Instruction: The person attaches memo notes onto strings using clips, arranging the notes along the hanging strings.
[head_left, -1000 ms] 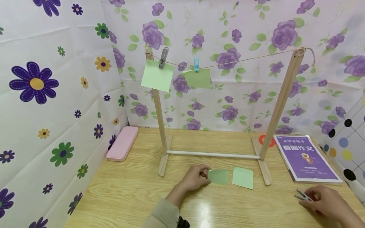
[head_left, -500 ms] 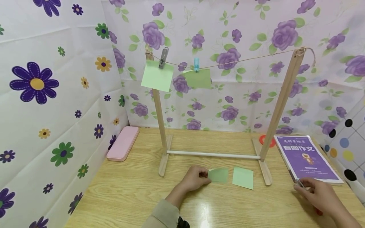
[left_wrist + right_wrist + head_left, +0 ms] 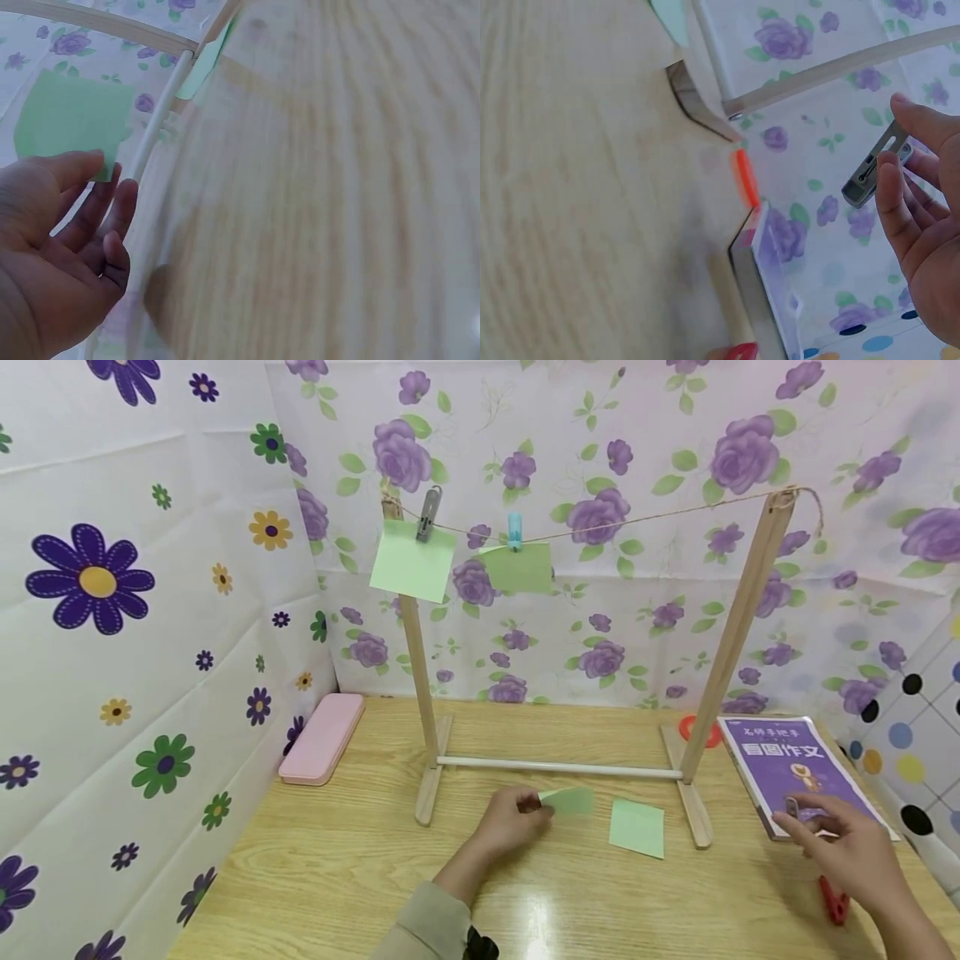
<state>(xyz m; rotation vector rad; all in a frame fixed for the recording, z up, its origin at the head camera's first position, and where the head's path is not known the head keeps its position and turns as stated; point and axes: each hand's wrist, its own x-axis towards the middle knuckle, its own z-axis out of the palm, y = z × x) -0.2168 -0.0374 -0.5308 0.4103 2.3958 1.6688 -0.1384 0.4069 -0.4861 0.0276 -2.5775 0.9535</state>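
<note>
My left hand (image 3: 512, 821) pinches one edge of a green paper (image 3: 573, 802), lifted off the table; in the left wrist view the paper (image 3: 71, 112) stands up between thumb and fingers of the hand (image 3: 60, 247). A second green paper (image 3: 637, 828) lies flat to its right. My right hand (image 3: 855, 847) holds a grey clip (image 3: 792, 808) above the book's near edge; the right wrist view shows the clip (image 3: 870, 165) between thumb and fingers. On the string hang a light green paper (image 3: 414, 560) under a grey clip (image 3: 428, 514) and a darker one (image 3: 519, 568) under a blue clip (image 3: 514, 531).
A wooden stand with a white bar (image 3: 558, 766) rises behind the papers. A red clip (image 3: 834, 900) lies beneath my right hand. A purple book (image 3: 795, 768) and a red ring (image 3: 713, 737) are at the right, a pink case (image 3: 324, 739) at the left.
The left hand has raised its paper slightly off the table. The right hand has moved up toward the book with the grey clip, leaving the red clip in plain view on the table.
</note>
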